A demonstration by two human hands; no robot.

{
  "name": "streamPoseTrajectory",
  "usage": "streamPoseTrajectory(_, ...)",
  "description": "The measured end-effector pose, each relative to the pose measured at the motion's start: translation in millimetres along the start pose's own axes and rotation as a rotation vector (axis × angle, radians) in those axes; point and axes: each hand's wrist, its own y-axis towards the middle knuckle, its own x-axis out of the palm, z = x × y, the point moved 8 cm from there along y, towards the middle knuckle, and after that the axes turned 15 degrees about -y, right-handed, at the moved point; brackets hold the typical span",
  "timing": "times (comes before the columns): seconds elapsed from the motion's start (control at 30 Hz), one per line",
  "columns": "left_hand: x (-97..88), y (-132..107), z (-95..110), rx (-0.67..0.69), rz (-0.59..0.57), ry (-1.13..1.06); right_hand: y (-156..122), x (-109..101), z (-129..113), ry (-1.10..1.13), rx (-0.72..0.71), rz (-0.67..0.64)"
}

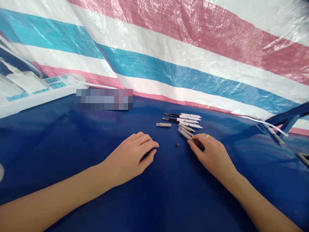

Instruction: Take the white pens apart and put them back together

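My left hand (136, 154) rests palm down on the blue table (101, 206), fingers loosely stretched and holding nothing. At the right, my right hand (212, 153) pinches the tip end of a grey pen barrel (185, 134) between thumb and fingers. Another grey pen barrel (187, 128) lies just behind it. Beyond these are several white pen bodies (189, 121), some with dark refills (171, 120) sticking out to the left. A separate grey sleeve (164, 124) lies left of them. Between my hands sits a tiny dark ring-like part (177, 145).
A white power strip (58, 85) with plugs runs along the back left. Beside it is a blurred-out item (104, 99). Striped plastic sheeting (154, 61) hangs behind the table. A white cable (263, 121) and a dark blue frame bar (289, 114) are at the right.
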Motion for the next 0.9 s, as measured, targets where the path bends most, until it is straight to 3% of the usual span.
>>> streamPoseTrajectory(0.2,1.3,1,0,-0.01,-0.027,0.036,-1,-10,6,0.035,0.071,0.044)
streamPoseTrajectory(0.33,-18.1,3,7,-0.024,-0.127,0.14,-7,-8,-15,0.216,-0.084,-0.011)
streamPoseTrajectory(0.43,-38.0,6,-1,-0.169,-0.197,0.171,-12,-1,-30,0.231,-0.196,-0.072)
streamPoseTrajectory(0.5,-44.7,12,-6,-0.211,-0.179,0.211,-14,3,-36,0.195,-0.258,-0.081)
streamPoseTrajectory(0.6,-32.7,27,-11,-0.187,-0.137,0.288,-15,6,-41,0.161,-0.312,-0.065)
streamPoseTrajectory(0.73,1.2,54,-21,-0.161,-0.143,0.415,-14,6,-40,0.19,-0.325,-0.062)
streamPoseTrajectory(0.9,12.6,66,-26,-0.16,-0.161,0.4,-16,3,-41,0.272,-0.308,-0.095)
